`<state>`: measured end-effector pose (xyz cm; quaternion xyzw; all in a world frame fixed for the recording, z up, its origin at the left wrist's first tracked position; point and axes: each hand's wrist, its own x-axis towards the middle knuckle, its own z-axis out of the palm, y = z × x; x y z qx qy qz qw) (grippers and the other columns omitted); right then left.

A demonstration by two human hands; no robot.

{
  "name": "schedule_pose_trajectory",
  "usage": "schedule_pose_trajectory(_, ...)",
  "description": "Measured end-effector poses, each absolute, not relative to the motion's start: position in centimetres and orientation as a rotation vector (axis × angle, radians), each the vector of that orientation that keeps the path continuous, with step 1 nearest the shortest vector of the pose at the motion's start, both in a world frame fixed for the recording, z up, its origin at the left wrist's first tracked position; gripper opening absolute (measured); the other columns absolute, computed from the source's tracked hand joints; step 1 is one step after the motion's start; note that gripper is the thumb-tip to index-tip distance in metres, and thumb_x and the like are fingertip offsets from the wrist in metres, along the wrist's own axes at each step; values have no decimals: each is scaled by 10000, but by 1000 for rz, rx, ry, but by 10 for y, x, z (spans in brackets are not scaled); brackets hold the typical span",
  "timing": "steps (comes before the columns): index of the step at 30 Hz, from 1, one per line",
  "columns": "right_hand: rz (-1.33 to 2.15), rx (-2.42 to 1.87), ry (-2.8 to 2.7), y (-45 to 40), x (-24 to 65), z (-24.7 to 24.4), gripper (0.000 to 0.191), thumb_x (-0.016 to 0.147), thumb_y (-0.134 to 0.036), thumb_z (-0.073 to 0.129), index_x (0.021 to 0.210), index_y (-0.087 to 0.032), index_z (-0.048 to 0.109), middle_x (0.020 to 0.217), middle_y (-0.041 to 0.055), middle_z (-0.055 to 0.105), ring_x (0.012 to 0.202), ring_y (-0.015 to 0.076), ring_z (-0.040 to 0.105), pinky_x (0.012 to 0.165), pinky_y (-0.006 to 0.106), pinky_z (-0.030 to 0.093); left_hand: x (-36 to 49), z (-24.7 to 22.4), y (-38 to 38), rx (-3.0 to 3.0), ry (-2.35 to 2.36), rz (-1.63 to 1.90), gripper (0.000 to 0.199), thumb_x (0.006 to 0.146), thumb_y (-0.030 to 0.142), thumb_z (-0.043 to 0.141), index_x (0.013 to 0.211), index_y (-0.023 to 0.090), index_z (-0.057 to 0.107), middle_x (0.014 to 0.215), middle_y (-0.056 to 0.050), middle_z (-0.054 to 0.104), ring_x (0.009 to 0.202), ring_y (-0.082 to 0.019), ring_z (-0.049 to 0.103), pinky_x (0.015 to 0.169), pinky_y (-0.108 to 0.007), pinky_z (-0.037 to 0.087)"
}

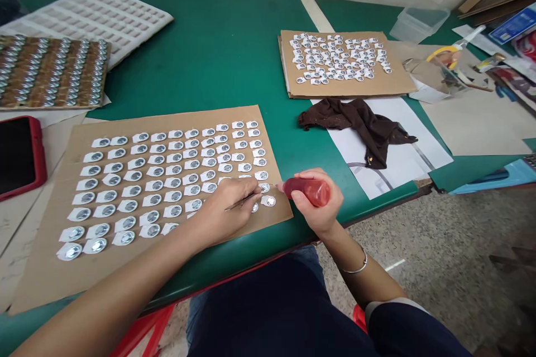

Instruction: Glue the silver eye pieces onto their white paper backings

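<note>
My right hand (pixel 321 204) is wrapped round a red squeeze bottle (pixel 310 191), tipped sideways with its thin nozzle pointing left. That nozzle is close to a round silvery piece (pixel 264 187) on a white backing, near the right edge of the cardboard sheet (pixel 270 163). Pinched in my left hand (pixel 228 209) are slim metal tweezers (pixel 238 203); my fingers hide their tips beside the same piece. Rows of similar silvery pieces (pixel 153 199) cover the sheet. My left hand and forearm block some of the lower rows.
A second cardboard stack (pixel 335 89) with more pieces lies at the back right, near a brown cloth (pixel 364 128). Yellow-handled scissors (pixel 444 54) rest in a clear container. On the left are a red-cased phone (pixel 19 156), a board of metal parts (pixel 54 72) and a white tray (pixel 109 17).
</note>
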<state>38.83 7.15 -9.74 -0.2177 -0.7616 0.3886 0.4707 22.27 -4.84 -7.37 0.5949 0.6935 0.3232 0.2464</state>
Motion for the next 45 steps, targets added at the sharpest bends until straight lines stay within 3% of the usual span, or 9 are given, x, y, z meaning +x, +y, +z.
schedule_pose_trajectory(45,841,-387,-2024,69,387,-97,332,661,-204,707,952,-187,548,827,66,625,757,200,602,643,381,529,223,-77,-50,1621,1891,899,151,845,161,483,694,166,491,610,32,511,534,-76,443,520,-213,309)
